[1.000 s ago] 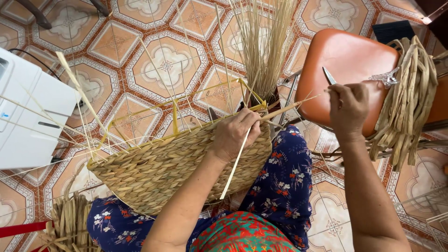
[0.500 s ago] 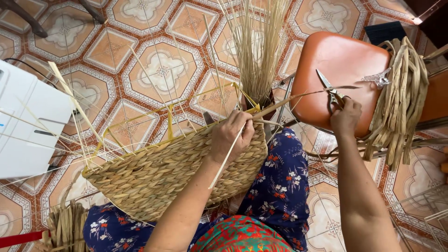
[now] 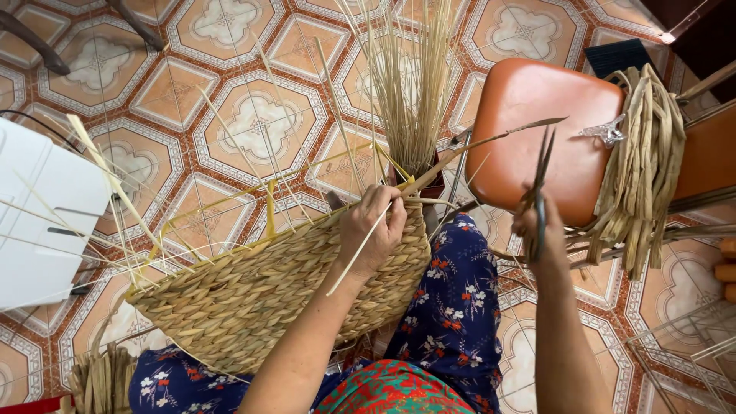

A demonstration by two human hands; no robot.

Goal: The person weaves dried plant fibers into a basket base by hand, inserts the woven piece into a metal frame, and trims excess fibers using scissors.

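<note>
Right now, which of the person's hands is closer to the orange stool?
The right. The right hand, holding scissors, is in front of the orange stool; the left hand grips the woven basket rim, further away.

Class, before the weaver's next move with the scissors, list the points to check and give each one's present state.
1. Right hand has the scissors firmly in its grip: ok.
2. Scissor blades parted: ok, they stand slightly apart, tips up.
3. Left hand steadies the woven basket at its rim and pinches a strand: ok.
4. Strand lies between the blades: cannot tell; its free end runs past the blades, and their depth is unclear.
5. Left fingers clear of the blades: ok, they are well apart.
6. Basket rests on the lap: ok.
</note>
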